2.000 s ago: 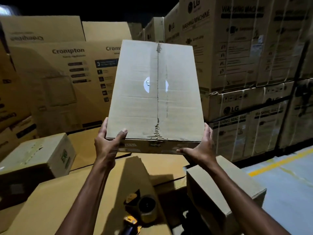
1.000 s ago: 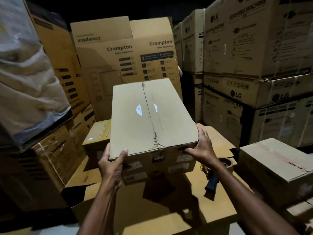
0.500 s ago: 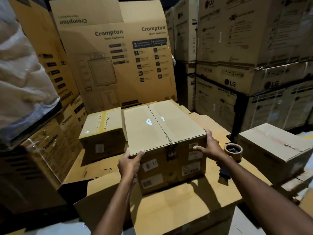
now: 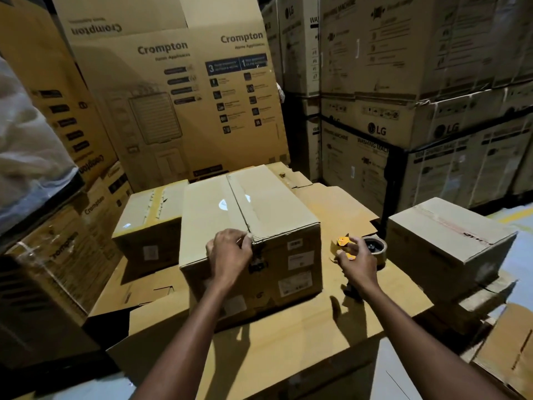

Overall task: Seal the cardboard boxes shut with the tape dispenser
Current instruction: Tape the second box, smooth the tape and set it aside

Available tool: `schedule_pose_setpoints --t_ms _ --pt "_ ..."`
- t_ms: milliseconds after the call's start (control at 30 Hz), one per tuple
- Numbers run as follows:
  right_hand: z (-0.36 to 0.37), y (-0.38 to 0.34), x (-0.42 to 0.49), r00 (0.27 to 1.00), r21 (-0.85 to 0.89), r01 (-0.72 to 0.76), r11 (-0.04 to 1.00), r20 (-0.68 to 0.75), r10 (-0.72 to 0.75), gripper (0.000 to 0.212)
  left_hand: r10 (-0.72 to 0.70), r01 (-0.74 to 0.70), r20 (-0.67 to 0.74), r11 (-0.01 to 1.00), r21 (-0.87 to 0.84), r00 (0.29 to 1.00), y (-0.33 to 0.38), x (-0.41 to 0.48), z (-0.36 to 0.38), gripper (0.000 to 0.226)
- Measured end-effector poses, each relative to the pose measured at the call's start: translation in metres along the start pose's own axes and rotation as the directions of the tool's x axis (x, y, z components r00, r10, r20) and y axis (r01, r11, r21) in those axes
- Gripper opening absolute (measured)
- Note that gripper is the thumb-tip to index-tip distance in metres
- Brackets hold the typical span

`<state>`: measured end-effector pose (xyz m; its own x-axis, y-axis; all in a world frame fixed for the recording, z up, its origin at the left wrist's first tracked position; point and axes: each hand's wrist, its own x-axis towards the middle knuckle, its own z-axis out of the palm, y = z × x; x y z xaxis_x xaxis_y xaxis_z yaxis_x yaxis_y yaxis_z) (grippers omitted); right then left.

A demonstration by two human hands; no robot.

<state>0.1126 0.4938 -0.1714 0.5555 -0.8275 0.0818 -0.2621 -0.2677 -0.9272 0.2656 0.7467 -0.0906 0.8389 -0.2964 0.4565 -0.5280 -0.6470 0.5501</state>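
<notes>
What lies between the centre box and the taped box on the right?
In the head view, the tape dispenser, held by the right hand, on flattened cardboard.

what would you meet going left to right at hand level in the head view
small taped box → large middle box → tape dispenser → box on the right
</notes>
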Motion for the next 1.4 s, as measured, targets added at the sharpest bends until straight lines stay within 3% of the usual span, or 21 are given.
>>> schedule_pose_setpoints --t_ms 67,133,200,233,367,433,533,667,767,900,1033,1233,1400 --pt "-0.010 0.014 0.006 0.981 0.033 -0.153 0.988 -0.112 0.156 0.047 -0.018 0.019 0.023 1.000 -0.005 1.000 0.014 0.011 0.008 0.032" --pt "-0.018 0.027 0.014 0.912 0.076 -0.379 0.922 -0.137 0.386 0.054 -0.055 0.056 0.037 0.998 -0.012 0.998 0.026 0.019 0.016 0.040" --pt "-0.019 0.040 0.023 0.784 0.220 -0.601 0.769 -0.024 0.620 0.064 -0.078 0.078 0.015 0.997 0.003 0.997 0.030 0.023 0.021 0.040" --pt "-0.018 0.047 0.030 0.732 0.304 -0.664 0.683 0.080 0.676 0.059 -0.092 0.092 -0.010 0.996 0.014 0.996 0.032 0.024 0.023 0.036" --pt "-0.015 0.065 0.049 0.568 0.368 -0.823 0.433 0.494 0.658 0.021 -0.118 0.118 -0.020 0.992 0.044 0.993 0.032 0.020 0.029 0.031" --pt "-0.016 0.068 0.058 0.499 0.353 -0.867 0.352 0.601 0.624 0.019 -0.112 0.113 -0.024 0.993 0.046 0.993 0.028 0.018 0.031 0.036" --pt "-0.014 0.072 0.070 0.421 0.361 -0.905 0.224 0.692 0.586 0.032 -0.111 0.114 -0.042 0.992 0.063 0.993 0.025 0.017 0.030 0.026" --pt "-0.005 0.067 0.077 0.472 0.383 -0.881 0.277 0.685 0.555 0.016 -0.096 0.098 -0.033 0.993 0.066 0.995 0.021 0.021 0.030 0.023" --pt "-0.001 0.055 0.087 0.539 0.461 -0.841 0.281 0.686 0.489 0.024 -0.059 0.062 -0.032 0.994 0.095 0.998 0.020 0.020 0.030 0.024" --pt "-0.011 0.006 0.090 0.566 0.514 -0.824 0.238 0.764 0.309 0.022 0.000 -0.004 0.061 0.998 0.060 0.998 0.014 0.027 0.016 0.022" --pt "-0.026 -0.063 0.088 0.607 0.483 -0.747 0.456 0.775 0.174 0.020 0.019 -0.038 0.101 0.982 0.186 0.995 0.017 0.043 0.000 0.033" --pt "-0.022 -0.124 0.083 0.725 0.370 -0.533 0.761 0.664 0.185 0.018 -0.227 0.208 -0.001 0.892 0.402 0.974 -0.014 0.067 -0.023 0.060" --pt "-0.013 -0.144 0.077 0.720 0.327 -0.504 0.800 0.671 0.178 0.016 -0.609 0.569 0.048 0.765 0.302 0.792 -0.059 0.080 -0.042 0.108"
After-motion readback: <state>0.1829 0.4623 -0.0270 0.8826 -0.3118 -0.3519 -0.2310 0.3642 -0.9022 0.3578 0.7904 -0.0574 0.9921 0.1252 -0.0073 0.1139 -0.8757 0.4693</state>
